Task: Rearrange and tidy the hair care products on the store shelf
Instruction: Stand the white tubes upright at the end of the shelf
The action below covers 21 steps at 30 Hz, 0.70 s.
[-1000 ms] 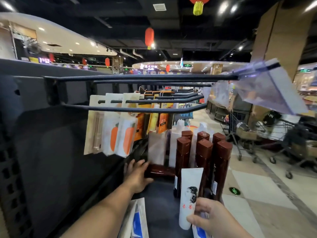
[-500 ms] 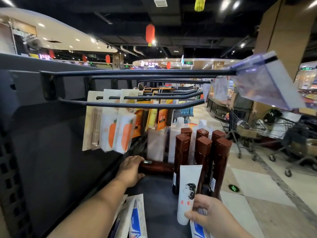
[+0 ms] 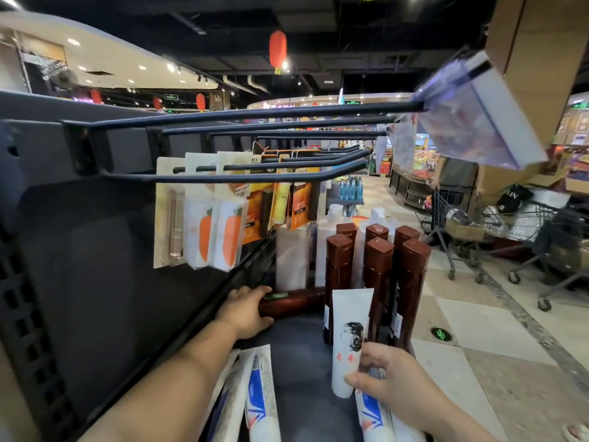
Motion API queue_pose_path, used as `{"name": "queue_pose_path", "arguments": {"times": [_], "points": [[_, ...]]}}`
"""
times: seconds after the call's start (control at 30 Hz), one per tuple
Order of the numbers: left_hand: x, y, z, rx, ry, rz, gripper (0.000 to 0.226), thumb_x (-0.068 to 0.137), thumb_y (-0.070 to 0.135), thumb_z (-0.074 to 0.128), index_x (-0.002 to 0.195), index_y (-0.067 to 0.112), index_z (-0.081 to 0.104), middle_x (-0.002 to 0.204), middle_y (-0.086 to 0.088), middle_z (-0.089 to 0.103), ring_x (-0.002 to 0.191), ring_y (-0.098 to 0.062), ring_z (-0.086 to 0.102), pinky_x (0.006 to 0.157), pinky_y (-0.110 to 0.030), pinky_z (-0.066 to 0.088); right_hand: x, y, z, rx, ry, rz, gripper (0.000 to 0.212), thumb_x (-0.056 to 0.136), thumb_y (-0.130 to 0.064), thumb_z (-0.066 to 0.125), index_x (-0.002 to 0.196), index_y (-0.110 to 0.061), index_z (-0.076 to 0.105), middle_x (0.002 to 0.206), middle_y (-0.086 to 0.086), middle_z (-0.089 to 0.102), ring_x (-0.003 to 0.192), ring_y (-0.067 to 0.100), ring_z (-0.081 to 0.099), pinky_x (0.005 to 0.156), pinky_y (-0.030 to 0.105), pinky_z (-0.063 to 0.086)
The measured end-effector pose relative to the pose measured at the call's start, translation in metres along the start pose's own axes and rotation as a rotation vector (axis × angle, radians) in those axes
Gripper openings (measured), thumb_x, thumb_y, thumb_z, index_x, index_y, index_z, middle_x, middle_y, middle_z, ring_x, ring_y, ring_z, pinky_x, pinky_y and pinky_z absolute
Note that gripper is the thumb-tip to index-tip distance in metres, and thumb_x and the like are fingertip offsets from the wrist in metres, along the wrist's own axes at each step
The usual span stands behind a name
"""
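Observation:
A dark brown bottle (image 3: 294, 303) lies on its side at the back of the dark shelf (image 3: 299, 371). My left hand (image 3: 247, 311) grips its near end. My right hand (image 3: 387, 376) holds a white tube with a woman's head printed on it (image 3: 349, 333), upright near the shelf's front edge. Several upright brown bottles with square caps (image 3: 379, 275) stand in rows just behind that tube. White and blue tubes (image 3: 258, 400) lie flat near me on the shelf; another white and blue tube (image 3: 374, 416) lies under my right hand.
Black peg hooks (image 3: 255, 173) jut out at head height, carrying carrot-printed packs (image 3: 220, 231) and orange sachets (image 3: 298, 205). Tall white bottles (image 3: 291, 256) stand behind the brown ones. A clear price holder (image 3: 475, 116) hangs at upper right. Shopping carts (image 3: 510, 240) stand in the tiled aisle.
My left hand has closed round the lying brown bottle's end, having been flat and open beside it. The camera has tipped slightly; the white tube stays upright in my right hand.

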State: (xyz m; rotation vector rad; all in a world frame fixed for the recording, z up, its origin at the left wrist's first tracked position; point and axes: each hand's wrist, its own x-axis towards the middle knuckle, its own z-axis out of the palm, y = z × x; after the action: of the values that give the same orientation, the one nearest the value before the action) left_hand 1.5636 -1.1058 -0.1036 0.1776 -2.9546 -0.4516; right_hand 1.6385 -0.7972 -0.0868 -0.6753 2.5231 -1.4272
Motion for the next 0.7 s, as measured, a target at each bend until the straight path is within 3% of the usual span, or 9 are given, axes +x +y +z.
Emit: {"name": "queue_pose_path", "arguments": {"times": [0.2,0.4,0.57,0.7], "points": [[-0.015,0.0,-0.015,-0.436,0.04,-0.077,0.096,0.057,0.022,0.091,0.141,0.025,0.043,0.133,-0.002,0.054,0.12,-0.019,0.052,0.1,-0.028,0.04,0.0,0.002,0.001,-0.001,-0.014,-0.005,0.024,0.079,-0.022,0.078,0.099,-0.035,0.073,0.095,-0.017,0.074,0.094,-0.002,0.067,0.095,0.025,0.048],[-0.022,0.012,-0.03,-0.521,0.175,-0.08,0.097,0.056,0.02,0.091,0.139,0.031,0.041,0.127,0.0,0.049,0.111,-0.015,0.051,0.094,-0.026,0.04,0.002,0.005,0.001,0.01,-0.022,-0.016,0.024,0.079,-0.019,0.078,0.097,-0.034,0.073,0.094,-0.015,0.075,0.093,0.0,0.068,0.092,0.023,0.05],[-0.026,0.026,-0.036,-0.725,0.365,-0.114,0.098,0.058,0.016,0.09,0.141,0.029,0.039,0.139,-0.001,0.048,0.128,-0.021,0.046,0.109,-0.038,0.037,0.003,0.007,0.001,0.004,-0.025,-0.024,0.021,0.079,-0.023,0.078,0.096,-0.034,0.072,0.094,-0.018,0.074,0.092,-0.003,0.067,0.084,0.015,0.048],[-0.028,0.043,-0.037,-0.965,0.461,-0.156,0.101,0.062,0.012,0.089,0.144,0.031,0.034,0.143,-0.002,0.046,0.127,-0.018,0.047,0.107,-0.035,0.039,0.004,0.008,0.001,-0.018,-0.016,-0.045,0.021,0.079,-0.024,0.078,0.096,-0.035,0.072,0.094,-0.02,0.073,0.092,-0.004,0.067,0.086,0.018,0.048]]}}
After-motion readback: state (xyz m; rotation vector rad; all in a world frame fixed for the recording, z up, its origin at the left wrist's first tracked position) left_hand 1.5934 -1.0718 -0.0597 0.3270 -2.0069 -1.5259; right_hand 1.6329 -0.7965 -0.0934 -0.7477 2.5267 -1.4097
